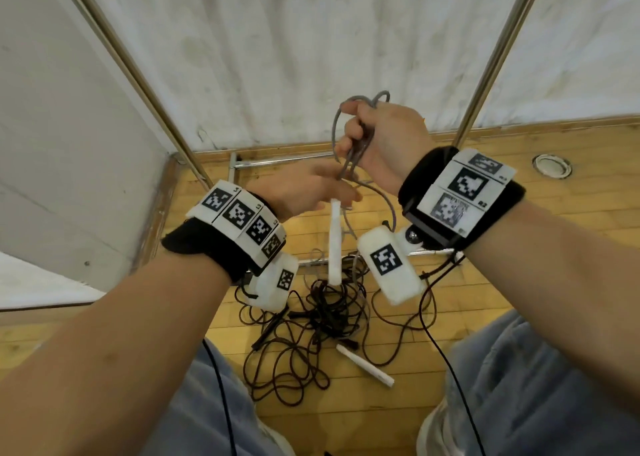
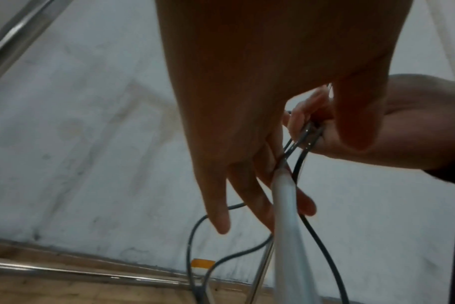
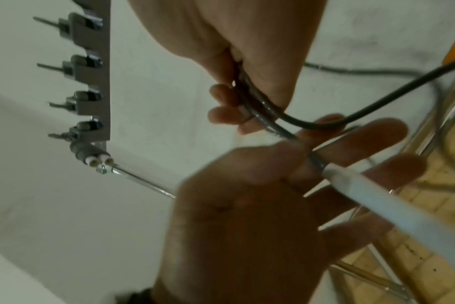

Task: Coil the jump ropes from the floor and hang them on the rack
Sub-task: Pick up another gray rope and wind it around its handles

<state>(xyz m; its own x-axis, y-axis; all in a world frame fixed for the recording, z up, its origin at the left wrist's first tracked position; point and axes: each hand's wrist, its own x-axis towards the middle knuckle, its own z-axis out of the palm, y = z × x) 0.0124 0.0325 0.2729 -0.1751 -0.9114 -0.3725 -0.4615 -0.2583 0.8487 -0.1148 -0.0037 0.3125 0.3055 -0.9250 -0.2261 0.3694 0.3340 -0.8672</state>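
Observation:
My right hand [image 1: 377, 133] is raised before the wall and grips a bunch of loops of the grey jump rope [image 1: 335, 123]. From its fist the rope runs down to a white handle [image 1: 334, 244] that hangs free. My left hand [image 1: 308, 188] is just below, fingers almost straight. Its thumb and fingers pinch the rope right above the handle [image 3: 390, 201]. The left wrist view shows the handle [image 2: 288, 226] lying against my left fingers [image 2: 247, 195]. A tangle of dark jump ropes [image 1: 322, 317] lies on the wooden floor between my legs, beside another white handle [image 1: 365, 365].
The rack's metal poles [image 1: 138, 74] [image 1: 495, 57] rise on either side before the white wall, and its base bars [image 1: 277, 161] lie on the floor. A row of rack hooks [image 3: 86, 82] shows above in the right wrist view. A round floor fitting [image 1: 551, 166] sits at right.

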